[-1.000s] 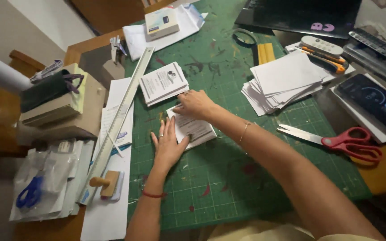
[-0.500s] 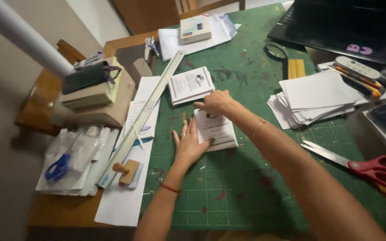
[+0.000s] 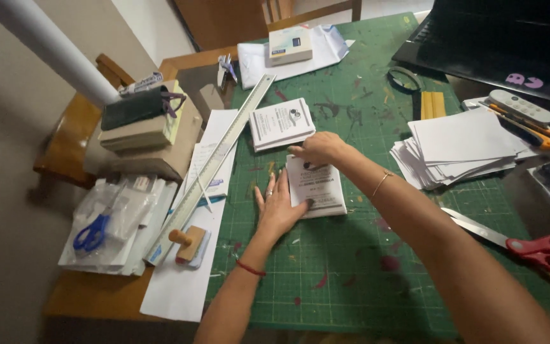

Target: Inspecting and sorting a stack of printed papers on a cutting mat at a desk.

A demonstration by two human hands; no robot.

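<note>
Currently left hand (image 3: 279, 207) lies flat, open, against the left edge of a small printed booklet (image 3: 318, 188) at frame centre on the green cutting mat (image 3: 364, 274); right hand (image 3: 318, 148) pinches its top edge.

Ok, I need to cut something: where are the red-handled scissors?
In the head view, the red-handled scissors lie at the right edge of the green cutting mat, below the white paper stack.
</note>
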